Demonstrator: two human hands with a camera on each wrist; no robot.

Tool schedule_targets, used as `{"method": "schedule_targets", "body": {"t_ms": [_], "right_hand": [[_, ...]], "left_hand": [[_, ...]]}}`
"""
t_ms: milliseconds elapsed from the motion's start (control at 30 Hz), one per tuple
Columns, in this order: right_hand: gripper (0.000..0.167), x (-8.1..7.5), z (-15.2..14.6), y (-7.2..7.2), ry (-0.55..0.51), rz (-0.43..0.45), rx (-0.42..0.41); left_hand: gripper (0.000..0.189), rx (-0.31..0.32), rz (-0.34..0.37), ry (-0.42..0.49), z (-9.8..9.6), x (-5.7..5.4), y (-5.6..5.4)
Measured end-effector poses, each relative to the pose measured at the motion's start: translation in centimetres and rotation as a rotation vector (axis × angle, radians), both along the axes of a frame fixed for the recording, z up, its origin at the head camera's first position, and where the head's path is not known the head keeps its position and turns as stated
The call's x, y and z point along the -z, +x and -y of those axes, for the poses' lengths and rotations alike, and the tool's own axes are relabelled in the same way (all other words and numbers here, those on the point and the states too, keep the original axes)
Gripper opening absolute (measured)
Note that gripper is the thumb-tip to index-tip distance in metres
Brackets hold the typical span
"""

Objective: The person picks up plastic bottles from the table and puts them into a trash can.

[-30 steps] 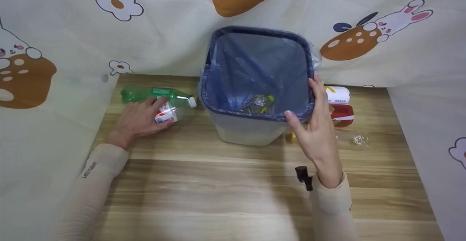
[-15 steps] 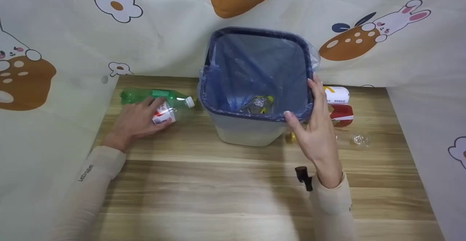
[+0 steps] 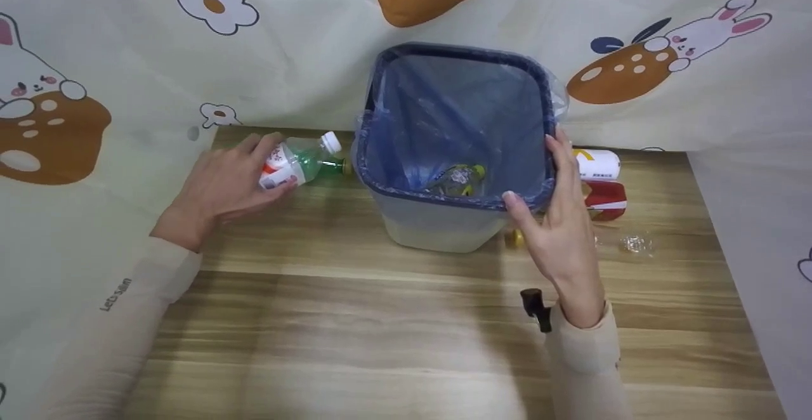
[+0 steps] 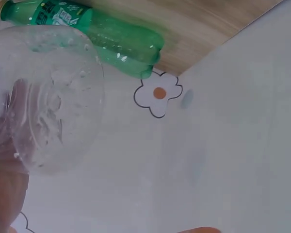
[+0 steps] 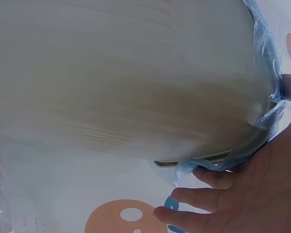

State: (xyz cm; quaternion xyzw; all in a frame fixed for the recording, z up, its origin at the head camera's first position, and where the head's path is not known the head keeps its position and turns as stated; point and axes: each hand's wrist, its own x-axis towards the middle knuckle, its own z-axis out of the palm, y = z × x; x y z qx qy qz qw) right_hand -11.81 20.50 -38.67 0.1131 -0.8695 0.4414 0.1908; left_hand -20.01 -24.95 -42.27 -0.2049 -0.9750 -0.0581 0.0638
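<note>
The left hand (image 3: 219, 182) has its fingers wrapped around a clear bottle (image 3: 282, 169) with a white cap, near the back left corner of the worktop (image 3: 380, 318). A green bottle (image 4: 121, 41) lies by that corner, along the back edge. The right hand (image 3: 564, 236) holds the bin (image 3: 438, 226) by its rim, thumb in front and fingers on the side. The bin stands near the middle of the back edge. A white can (image 3: 597, 164) and a red pack (image 3: 607, 200) lie toward the back right corner.
</note>
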Motion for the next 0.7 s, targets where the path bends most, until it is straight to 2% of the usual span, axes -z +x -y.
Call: {"method": "schedule_targets", "body": {"t_ms": [133,300,400,500,600,700], "right_hand": [[0.075,-0.1,0.0,0.0,0.000,0.006,0.001],[0.076,-0.1,0.1,-0.1,0.006,0.012,0.004],[0.076,-0.2,0.1,-0.2,0.009,0.003,-0.002],[0.075,-0.3,0.1,-0.3,0.015,-0.004,-0.005],[0.075,-0.3,0.1,-0.2,0.015,0.003,-0.003],[0.075,-0.2,0.0,-0.1,0.017,0.013,0.005]], "left_hand": [[0.069,0.012,-0.007,-0.009,-0.4,-0.5,-0.1],[0.065,0.052,-0.045,-0.034,-0.6,-1.8,-0.3],[0.065,0.077,-0.053,-0.049,-0.7,-3.3,-0.2],[0.065,0.094,-0.054,-0.074,-0.8,-5.3,0.0],[0.064,0.112,-0.083,-0.099,-1.0,-7.2,0.0],[0.065,0.134,-0.122,-0.112,-1.3,-8.4,-0.2]]}}
